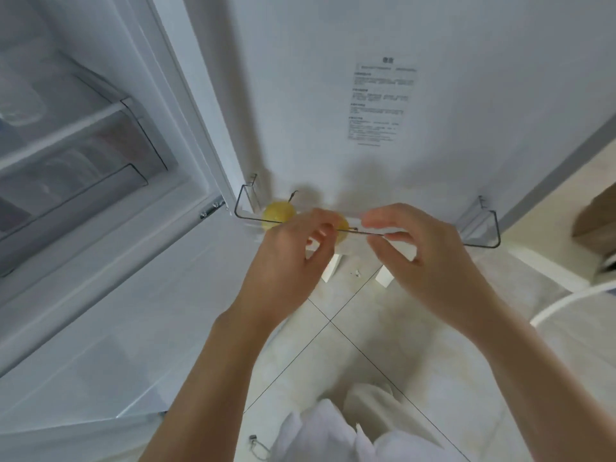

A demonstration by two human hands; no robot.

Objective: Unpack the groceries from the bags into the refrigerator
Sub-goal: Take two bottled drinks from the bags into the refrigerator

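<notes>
Two fruits: your left hand (293, 248) curls its fingers (321, 228) round a yellow fruit (342, 228) at the wire rail (433, 237) of the door shelf (480, 221); a second yellow pear (278, 213) already sits in the shelf at its 9 o'clock end.
Right hand: your right hand (423, 258) hangs loosely curled just at 3 o'clock of the held fruit, gripping nothing that shows.
Progress: I judge one fruit shelved and one going in; the white bag (333, 435) at 6 o'clock may hold more, contents hidden.
Refrigerator: door (433, 45) open, drawers (83, 155) at 9 o'clock, blurred.
Axis: the shelved pear's stem points to 12 o'clock, long axis roughly upright; the held fruit is too covered to tell.
</notes>
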